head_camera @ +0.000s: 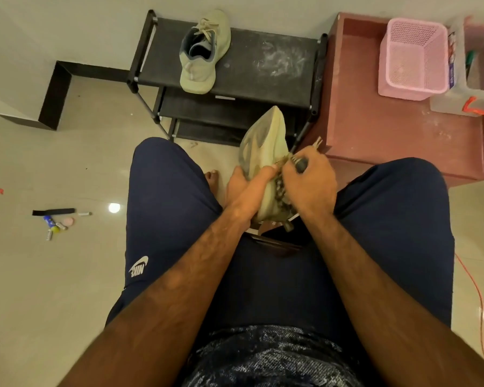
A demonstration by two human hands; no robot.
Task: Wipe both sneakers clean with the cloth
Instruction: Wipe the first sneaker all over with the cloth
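Observation:
I sit with my knees apart and hold a pale beige sneaker (263, 141) between them, sole turned up, toe pointing away from me. My left hand (246, 188) grips its left side near the heel. Against the shoe's right edge, my right hand (310, 177) presses a dark patterned cloth (282, 188) that bunches under the fingers and hangs down. A second beige sneaker (204, 51) stands upright on the top shelf of the black shoe rack (268, 65), laces loose.
A reddish low platform (389, 129) on the right carries a pink mesh basket (415, 57) and clear plastic boxes (475, 65). Small batteries and a black strip (53, 216) lie on the tiled floor at left. An orange cable (478, 297) runs along the right.

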